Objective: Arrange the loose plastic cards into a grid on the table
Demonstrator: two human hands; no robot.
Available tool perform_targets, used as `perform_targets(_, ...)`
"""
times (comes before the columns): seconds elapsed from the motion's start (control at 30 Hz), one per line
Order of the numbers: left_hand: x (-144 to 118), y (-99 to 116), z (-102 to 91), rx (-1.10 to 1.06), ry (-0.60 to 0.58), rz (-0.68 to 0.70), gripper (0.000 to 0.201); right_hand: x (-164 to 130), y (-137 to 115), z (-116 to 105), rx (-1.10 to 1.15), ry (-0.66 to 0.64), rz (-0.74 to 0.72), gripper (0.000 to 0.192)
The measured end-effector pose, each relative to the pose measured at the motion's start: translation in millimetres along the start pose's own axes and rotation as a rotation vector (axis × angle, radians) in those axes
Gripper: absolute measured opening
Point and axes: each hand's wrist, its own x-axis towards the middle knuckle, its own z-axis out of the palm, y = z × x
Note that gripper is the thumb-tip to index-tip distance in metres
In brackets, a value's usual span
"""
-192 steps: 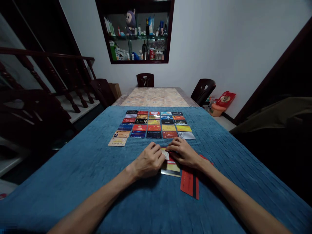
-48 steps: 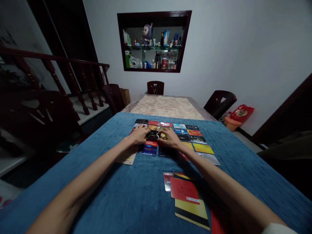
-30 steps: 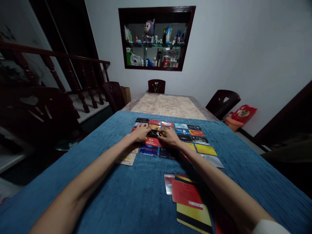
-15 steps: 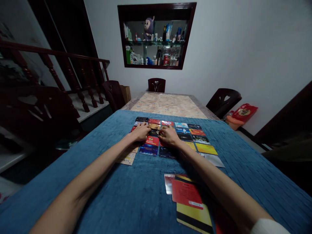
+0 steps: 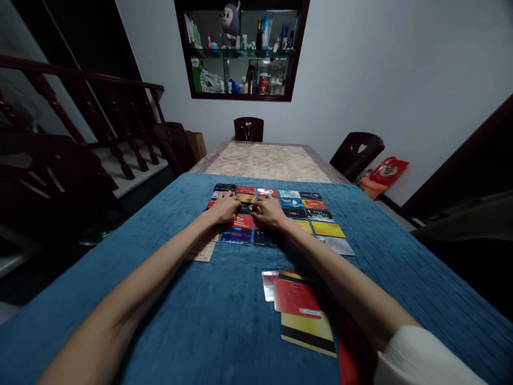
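Flat cards lie in rows on the blue cloth (image 5: 168, 310). In the middle of these rows, a black card (image 5: 246, 208) sits between my two hands. My left hand (image 5: 225, 207) rests over the left columns, its fingers bent together with the tips at that card's left edge. From the other side, my right hand (image 5: 267, 212) has curled fingers touching the card's right edge, and it covers some neighbouring cards. A red card (image 5: 243, 221) and a dark blue card (image 5: 236, 236) lie just nearer to me.
Loose cards overlap near my right forearm: a red one (image 5: 294, 297), a yellow one with a black stripe (image 5: 306, 329) and a silvery one (image 5: 269, 283). Chairs (image 5: 248, 130) stand around the table (image 5: 268, 160). A wall cabinet (image 5: 244, 99) holds bottles and a plush toy.
The view has tilted down and shifted a little, so everything sits higher and further left in the picture. Both hands stay at the same black card, with little visible movement.
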Motion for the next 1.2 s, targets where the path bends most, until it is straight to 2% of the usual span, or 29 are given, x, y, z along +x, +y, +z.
perform_targets(0.3,-16,13,-1.8,-0.022,0.165,0.014,0.017,-19,4,-9,0.019,0.041,-0.02,0.026)
perform_targets(0.63,-47,37,-8.2,-0.101,0.25,0.066,0.02,-58,4,-20,0.039,0.112,-0.103,0.019)
perform_targets(1.03,-104,110,-17.4,-0.222,0.314,0.219,0.021,-142,11,-14,0.152,0.28,-0.269,0.015)
perform_targets(1.2,-121,138,-18.8,-0.304,0.308,0.274,0.021,-180,14,-17,0.186,0.298,-0.285,0.014)
